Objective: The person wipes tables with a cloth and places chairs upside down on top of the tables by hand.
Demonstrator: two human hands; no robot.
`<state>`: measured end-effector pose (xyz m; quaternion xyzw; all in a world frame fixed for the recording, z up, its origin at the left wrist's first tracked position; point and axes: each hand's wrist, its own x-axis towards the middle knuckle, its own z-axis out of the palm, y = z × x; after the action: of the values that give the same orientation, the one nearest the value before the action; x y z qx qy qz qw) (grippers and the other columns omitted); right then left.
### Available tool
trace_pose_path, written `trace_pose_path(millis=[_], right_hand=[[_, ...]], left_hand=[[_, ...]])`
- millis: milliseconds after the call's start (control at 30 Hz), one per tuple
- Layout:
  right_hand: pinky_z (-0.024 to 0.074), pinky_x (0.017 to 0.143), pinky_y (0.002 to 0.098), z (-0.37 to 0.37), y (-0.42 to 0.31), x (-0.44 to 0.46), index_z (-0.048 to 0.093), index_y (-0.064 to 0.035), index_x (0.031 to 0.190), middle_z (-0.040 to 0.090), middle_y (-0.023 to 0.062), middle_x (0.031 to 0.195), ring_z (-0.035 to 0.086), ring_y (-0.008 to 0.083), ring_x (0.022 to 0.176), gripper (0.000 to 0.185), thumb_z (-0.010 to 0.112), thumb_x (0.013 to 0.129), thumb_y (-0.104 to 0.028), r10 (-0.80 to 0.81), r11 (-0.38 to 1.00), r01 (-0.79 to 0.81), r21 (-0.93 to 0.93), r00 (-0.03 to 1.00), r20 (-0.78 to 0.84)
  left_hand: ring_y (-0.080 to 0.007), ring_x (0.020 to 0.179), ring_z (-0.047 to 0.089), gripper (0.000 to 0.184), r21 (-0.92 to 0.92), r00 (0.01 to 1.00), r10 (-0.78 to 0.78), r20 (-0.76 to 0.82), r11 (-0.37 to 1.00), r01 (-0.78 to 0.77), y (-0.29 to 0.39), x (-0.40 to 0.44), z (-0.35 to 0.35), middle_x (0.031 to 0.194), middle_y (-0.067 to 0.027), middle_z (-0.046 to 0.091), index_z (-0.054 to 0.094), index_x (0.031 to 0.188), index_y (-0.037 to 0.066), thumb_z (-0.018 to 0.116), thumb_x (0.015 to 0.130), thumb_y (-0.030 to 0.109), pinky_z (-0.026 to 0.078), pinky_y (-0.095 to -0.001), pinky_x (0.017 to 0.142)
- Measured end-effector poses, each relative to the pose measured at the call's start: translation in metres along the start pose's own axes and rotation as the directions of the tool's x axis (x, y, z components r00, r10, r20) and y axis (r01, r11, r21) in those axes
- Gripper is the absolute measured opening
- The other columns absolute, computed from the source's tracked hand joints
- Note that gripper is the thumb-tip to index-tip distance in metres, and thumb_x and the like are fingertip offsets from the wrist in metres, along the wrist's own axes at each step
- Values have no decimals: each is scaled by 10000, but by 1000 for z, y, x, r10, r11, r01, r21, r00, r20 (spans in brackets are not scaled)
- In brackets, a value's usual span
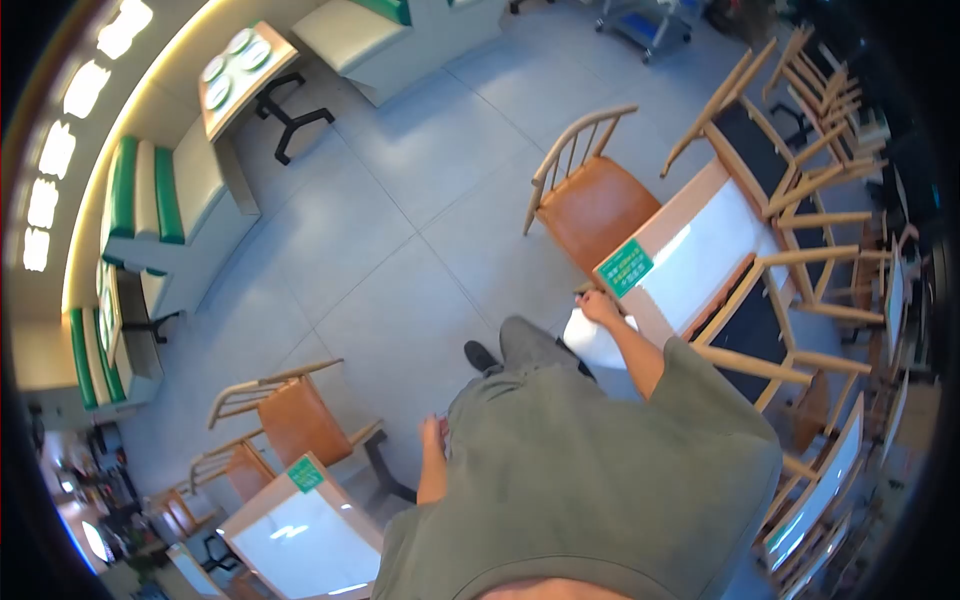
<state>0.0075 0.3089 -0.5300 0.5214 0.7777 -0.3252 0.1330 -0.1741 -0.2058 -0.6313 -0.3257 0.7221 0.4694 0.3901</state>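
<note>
On the right, my right hand (600,308) is closed at the top of a white, rounded thing (592,340), which hangs beside my leg. I cannot make out whether it is a jug or a bag. This hand is close to the edge of a white-topped table (655,318) with a wooden border and a green printed card (623,268) at its corner. My left hand (433,430) hangs low by my left side; its fingers are small and partly hidden, so what they hold, if anything, does not show.
A brown-seated wooden chair (598,205) stands at the right table, with upturned chairs (770,160) stacked on and around it. Another chair (303,420) and white-topped table (310,540) are at lower left. Far left, a bench (190,200) flanks a table with plates (250,55). A cart (650,25) stands far off.
</note>
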Motion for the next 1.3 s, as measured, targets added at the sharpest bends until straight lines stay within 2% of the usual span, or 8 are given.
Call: trace_pose_path(millis=[267, 567, 633, 667, 933, 1033, 1100, 1300], right_hand=[[470, 875, 461, 7, -62, 79, 661, -47, 998, 658, 206, 1037, 613, 372, 1007, 426, 539, 886, -440, 173, 957, -158, 244, 984, -42], [440, 931, 469, -39, -105, 202, 664, -9, 1022, 629, 227, 1106, 585, 390, 1058, 428, 498, 906, -385, 301, 890, -279, 360, 953, -5], [436, 937, 466, -67, -117, 206, 660, -6, 1039, 627, 224, 1114, 583, 389, 1062, 428, 488, 912, -377, 350, 874, -325, 362, 937, -3], [437, 933, 471, -84, -132, 205, 661, -2, 1032, 633, 225, 1099, 588, 389, 1055, 435, 475, 918, -379, 360, 862, -318, 396, 932, -35], [446, 917, 450, -83, -152, 260, 664, -48, 1075, 646, 202, 1099, 595, 367, 1069, 507, 470, 910, -486, 412, 738, -308, 601, 910, -39], [462, 897, 448, -63, -164, 262, 671, -42, 1074, 650, 206, 1083, 605, 350, 1058, 534, 545, 859, -515, 523, 678, -482, 555, 847, 97], [467, 893, 444, -76, -168, 269, 671, -53, 1085, 657, 193, 1078, 609, 339, 1058, 546, 600, 818, -525, 567, 642, -545, 539, 811, 144], [478, 896, 429, -72, -185, 274, 641, -90, 1143, 640, 159, 1140, 610, 318, 1063, 507, 650, 797, -460, 762, 420, -659, 623, 629, 152]], left_hand=[[-215, 789, 644, 295, 257, 947, 308, 93, 911, -322, 305, 27, 81, 896, -110, 654, 518, 1150, 29, 500, 934, 229, 507, -336, 653], [-241, 777, 652, 360, 329, 968, 210, 139, 912, -245, 432, 67, 148, 897, -135, 666, 521, 1180, 19, 540, 912, 258, 524, -368, 692], [-263, 763, 663, 353, 561, 881, 358, 308, 680, -472, 443, 101, 161, 852, -149, 680, 541, 1149, -1, 548, 899, 248, 536, -394, 646], [-281, 765, 667, 352, 703, 832, 429, 353, 465, -538, 425, 206, 146, 795, -150, 682, 552, 1122, -21, 549, 891, 245, 539, -408, 640], [-274, 786, 659, 355, 626, 825, 263, 499, 549, -554, 640, 135, 296, 862, -147, 668, 534, 1137, -14, 540, 901, 252, 535, -399, 693], [-272, 793, 656, 356, 639, 837, 159, 523, 577, -509, 686, 115, 347, 881, -146, 664, 529, 1141, -12, 538, 904, 254, 534, -396, 708], [-274, 846, 654, 351, 529, 789, 318, 526, 604, -596, 735, 112, 403, 932, -149, 653, 514, 1153, -1, 538, 908, 250, 539, -396, 722], [-259, 866, 648, 368, 578, 698, 206, 686, 429, -694, 815, 112, 552, 951, -143, 650, 511, 1161, 2, 553, 904, 262, 533, -389, 745]])
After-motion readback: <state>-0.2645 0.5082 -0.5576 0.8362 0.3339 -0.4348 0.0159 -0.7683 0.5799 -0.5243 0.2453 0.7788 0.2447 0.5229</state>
